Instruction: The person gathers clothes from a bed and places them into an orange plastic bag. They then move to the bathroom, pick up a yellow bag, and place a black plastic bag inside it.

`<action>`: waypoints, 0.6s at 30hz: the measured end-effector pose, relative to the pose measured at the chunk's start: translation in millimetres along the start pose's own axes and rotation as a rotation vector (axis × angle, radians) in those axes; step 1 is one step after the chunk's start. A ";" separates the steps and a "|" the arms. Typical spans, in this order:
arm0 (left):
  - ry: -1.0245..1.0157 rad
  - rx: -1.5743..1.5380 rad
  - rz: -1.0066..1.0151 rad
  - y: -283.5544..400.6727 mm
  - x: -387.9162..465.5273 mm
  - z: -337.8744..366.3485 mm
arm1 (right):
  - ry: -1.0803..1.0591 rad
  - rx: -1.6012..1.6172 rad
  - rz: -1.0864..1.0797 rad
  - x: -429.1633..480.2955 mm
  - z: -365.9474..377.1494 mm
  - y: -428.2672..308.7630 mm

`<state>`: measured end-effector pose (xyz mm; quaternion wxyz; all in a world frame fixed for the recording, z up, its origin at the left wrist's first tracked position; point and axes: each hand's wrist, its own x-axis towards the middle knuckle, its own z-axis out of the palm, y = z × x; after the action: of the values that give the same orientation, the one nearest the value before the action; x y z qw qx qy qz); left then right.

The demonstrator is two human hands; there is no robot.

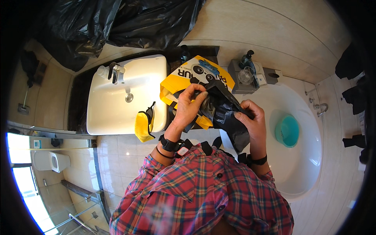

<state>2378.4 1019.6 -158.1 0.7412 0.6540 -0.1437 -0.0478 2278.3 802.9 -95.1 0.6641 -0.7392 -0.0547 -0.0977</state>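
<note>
A black plastic bag (224, 110) is stretched between my hands. My left hand (191, 101) pinches its left edge between thumb and fingers, and my right hand (253, 115) grips its right side. Behind and partly under the black plastic lies a yellow and white printed bag (188, 70) with a cartoon face, on the dark counter beside the washbasin. A yellow cloth with black trim (143, 126) hangs over the front rim of the white washbasin (108, 105), to the left of my left hand.
Black plastic sheeting (141, 23) covers the wall above the basin. A pump bottle (246, 58) and a clear glass (245, 77) stand on a grey box (242, 88). To the right, a turquoise basin (287, 131) sits inside the white bathtub (305, 173). A toilet (60, 161) is far left.
</note>
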 end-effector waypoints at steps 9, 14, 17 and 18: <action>0.065 -0.167 0.179 -17.5 15.5 2.0 | 0.012 -0.040 -0.028 3.4 -39.9 -5.5; -0.152 -0.312 0.094 -10.9 16.0 7.7 | 0.056 -0.135 -0.075 13.3 -46.2 -8.8; -0.266 -0.139 0.165 -3.8 13.4 16.4 | 0.017 -0.180 -0.102 21.4 -43.7 -18.3; -0.293 -0.064 0.200 -1.5 11.4 19.5 | -0.011 -0.182 -0.105 24.2 -42.5 -22.6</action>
<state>2384.1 997.9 -155.8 0.7339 0.5984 -0.3130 -0.0732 2294.1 762.1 -63.7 0.5879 -0.7931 -0.0879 -0.1328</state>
